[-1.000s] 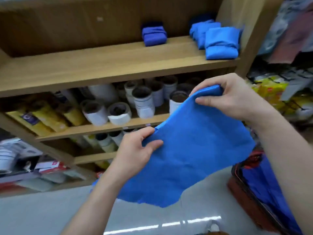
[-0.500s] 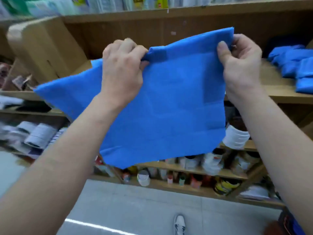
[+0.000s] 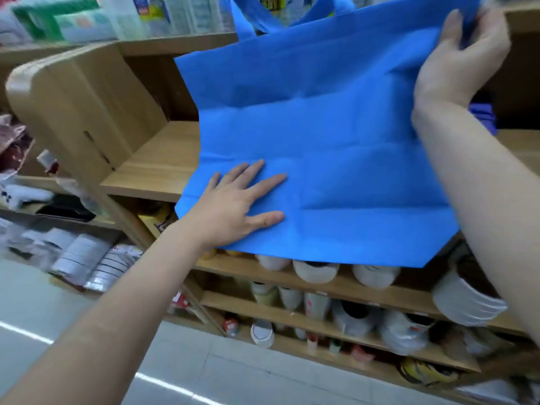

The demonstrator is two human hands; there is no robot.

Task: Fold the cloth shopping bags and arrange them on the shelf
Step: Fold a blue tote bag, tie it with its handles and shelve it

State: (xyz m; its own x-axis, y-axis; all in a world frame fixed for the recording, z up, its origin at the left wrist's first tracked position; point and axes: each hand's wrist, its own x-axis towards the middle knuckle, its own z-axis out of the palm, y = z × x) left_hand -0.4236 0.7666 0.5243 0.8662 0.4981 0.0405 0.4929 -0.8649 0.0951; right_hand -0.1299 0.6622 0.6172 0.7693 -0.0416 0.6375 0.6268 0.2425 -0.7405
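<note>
You are standing in a shop aisle. The wooden shelving [image 3: 157,168] ahead of you rises in several tiers, each crowded with stock. Blurred packets [image 3: 73,21] line the top left of the frame, and white round containers [image 3: 315,271] sit in a row at centre. Stacked white dishes [image 3: 464,302] are at right, small jars [image 3: 263,333] lower down. Wrapped white stacks [image 3: 79,258] fill the lower left, above a pale tiled floor [image 3: 43,302].

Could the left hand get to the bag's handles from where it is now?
Probably yes. The left hand lies flat on the bag, holding nothing, and the handles stick up uncovered above its top edge.
</note>
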